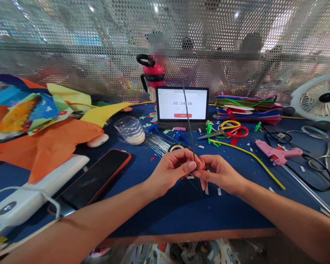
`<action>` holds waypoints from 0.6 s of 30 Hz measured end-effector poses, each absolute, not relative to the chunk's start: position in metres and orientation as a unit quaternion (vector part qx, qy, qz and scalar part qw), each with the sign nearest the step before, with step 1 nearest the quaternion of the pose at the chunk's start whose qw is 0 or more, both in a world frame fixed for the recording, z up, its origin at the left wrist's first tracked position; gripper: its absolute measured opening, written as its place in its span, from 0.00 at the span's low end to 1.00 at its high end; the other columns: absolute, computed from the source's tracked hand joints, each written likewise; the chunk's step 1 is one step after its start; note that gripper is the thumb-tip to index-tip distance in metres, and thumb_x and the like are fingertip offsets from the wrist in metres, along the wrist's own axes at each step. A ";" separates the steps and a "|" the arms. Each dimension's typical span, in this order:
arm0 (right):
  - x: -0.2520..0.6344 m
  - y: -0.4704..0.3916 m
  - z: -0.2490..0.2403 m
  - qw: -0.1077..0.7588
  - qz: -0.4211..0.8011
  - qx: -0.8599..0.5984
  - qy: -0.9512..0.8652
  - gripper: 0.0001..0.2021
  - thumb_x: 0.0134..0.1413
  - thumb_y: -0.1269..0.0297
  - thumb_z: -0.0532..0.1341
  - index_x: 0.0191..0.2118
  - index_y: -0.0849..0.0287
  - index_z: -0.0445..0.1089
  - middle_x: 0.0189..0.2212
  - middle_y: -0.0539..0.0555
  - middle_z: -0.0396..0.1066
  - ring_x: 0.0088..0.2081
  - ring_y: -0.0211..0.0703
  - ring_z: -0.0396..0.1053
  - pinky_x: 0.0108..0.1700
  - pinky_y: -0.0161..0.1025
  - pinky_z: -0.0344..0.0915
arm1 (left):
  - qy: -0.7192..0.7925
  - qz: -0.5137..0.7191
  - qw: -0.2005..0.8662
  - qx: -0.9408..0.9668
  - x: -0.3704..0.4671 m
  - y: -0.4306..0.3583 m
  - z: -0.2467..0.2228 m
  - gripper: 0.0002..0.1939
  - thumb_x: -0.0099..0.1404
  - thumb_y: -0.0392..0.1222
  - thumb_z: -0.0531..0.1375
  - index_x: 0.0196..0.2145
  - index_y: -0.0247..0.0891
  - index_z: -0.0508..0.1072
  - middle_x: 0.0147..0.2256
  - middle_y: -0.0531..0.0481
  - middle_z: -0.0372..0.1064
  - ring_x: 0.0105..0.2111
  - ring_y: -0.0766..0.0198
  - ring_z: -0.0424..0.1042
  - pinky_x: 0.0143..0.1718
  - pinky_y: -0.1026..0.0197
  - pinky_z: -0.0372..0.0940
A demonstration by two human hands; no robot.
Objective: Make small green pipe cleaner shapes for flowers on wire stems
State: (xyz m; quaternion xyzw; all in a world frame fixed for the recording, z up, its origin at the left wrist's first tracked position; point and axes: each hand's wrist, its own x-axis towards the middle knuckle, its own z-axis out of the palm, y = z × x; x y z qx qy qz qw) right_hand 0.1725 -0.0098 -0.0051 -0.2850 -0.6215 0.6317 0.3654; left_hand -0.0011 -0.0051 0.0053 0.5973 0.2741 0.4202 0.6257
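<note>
The blue desk [167, 212] fills the view, backed at twelve o'clock by a perforated metal screen [71, 44]. At nine o'clock lies a heap of coloured paper sheets [44, 135], orange on top, with a white power bank [30, 194] and a dark phone [96, 179] in an orange case at eight o'clock. A white fan [321, 97] stands at two o'clock, and a stack of coloured felt sheets [247, 106] sits at one o'clock. A tablet [182, 104] showing a timer stands at twelve o'clock, a red bottle [152, 75] just behind it. A pink glue gun [277, 153] lies at three o'clock, scissors [228, 132] with red and yellow handles lie near the tablet, and a yellow pipe cleaner [250, 156] runs slantwise between them. At the centre the left hand [170, 170] and right hand [220, 174] meet, fingertips touching. Each grip is pinched together on the lower end of a thin green wire [189, 124], which rises upright from the fingers in front of the tablet. A roll of green tape [176, 147] lies on the desk just behind the left hand.
</note>
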 end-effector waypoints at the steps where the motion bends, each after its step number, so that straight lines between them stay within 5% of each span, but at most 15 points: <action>1: 0.172 -0.010 -0.005 0.369 0.629 -0.292 -0.619 0.16 0.46 0.58 0.66 0.24 0.61 0.60 0.18 0.44 0.63 0.18 0.30 0.64 0.22 0.29 0.61 | 0.290 0.423 0.613 0.601 -0.001 -0.005 0.006 0.12 0.55 0.45 0.64 0.28 0.33 0.69 0.26 0.52 0.64 0.23 0.72 0.59 0.24 0.67 0.56; 7: 0.171 -0.009 -0.007 0.376 0.634 -0.311 -0.599 0.16 0.43 0.60 0.68 0.23 0.62 0.61 0.17 0.44 0.64 0.19 0.31 0.66 0.22 0.28 0.60 | 0.338 0.411 0.552 0.642 -0.001 -0.004 0.007 0.12 0.55 0.44 0.64 0.24 0.33 0.68 0.23 0.55 0.62 0.23 0.72 0.58 0.24 0.67 0.55; 18: 0.175 -0.009 -0.005 0.315 0.700 -0.220 -0.602 0.11 0.51 0.60 0.63 0.30 0.64 0.67 0.22 0.49 0.70 0.23 0.31 0.69 0.26 0.29 0.63 | 0.213 0.393 0.688 0.572 -0.002 -0.005 0.006 0.12 0.58 0.45 0.61 0.26 0.32 0.69 0.24 0.52 0.61 0.22 0.70 0.60 0.23 0.66 0.52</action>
